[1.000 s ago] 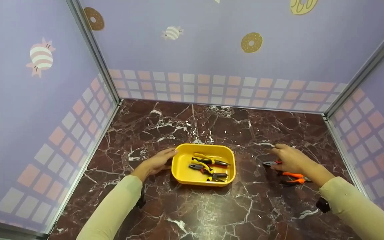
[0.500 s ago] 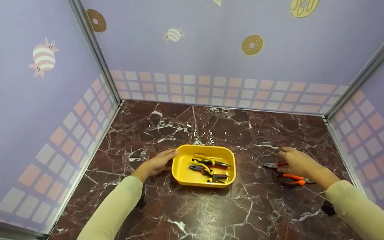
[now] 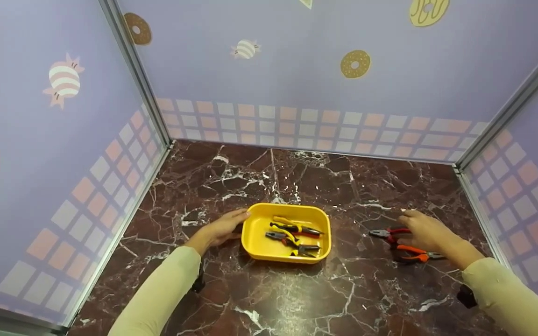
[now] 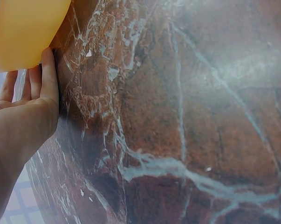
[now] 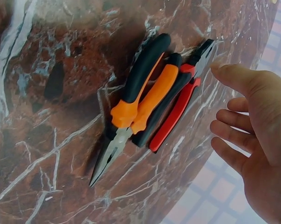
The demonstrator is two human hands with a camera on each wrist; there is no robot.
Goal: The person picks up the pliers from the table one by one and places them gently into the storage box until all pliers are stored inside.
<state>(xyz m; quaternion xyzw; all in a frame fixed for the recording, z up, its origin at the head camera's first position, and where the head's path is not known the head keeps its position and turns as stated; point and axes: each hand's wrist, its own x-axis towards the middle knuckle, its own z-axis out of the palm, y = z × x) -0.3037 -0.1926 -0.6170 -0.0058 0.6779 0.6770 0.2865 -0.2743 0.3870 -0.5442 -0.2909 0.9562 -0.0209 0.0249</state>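
Two pairs of pliers lie on the marble table (image 3: 297,298), right of the yellow tray (image 3: 255,242) and well apart from it. The red-handled pliers (image 3: 387,232) and the orange-handled pliers (image 3: 411,252) rest touching, their handles overlapping in the right wrist view. The right hand (image 3: 425,232) hovers just over them, fingers spread and relaxed, gripping nothing.

The likely trouble lies in that overlap. Because the two tools are stacked, fingers closing on one could drag or lift the other, which might then slip off and clatter onto the stone. The orange pair's long thin nose (image 5: 107,161) points toward the near edge, so a careless grab there could catch a fingertip.

The left hand (image 3: 220,228) rests flat against the tray's left wall, fingers straight, holding nothing. The tray already holds several pliers (image 3: 292,235) lying across each other. Dropping another in from a height could make it bounce, or nudge the light tray if the steadying hand eases off.
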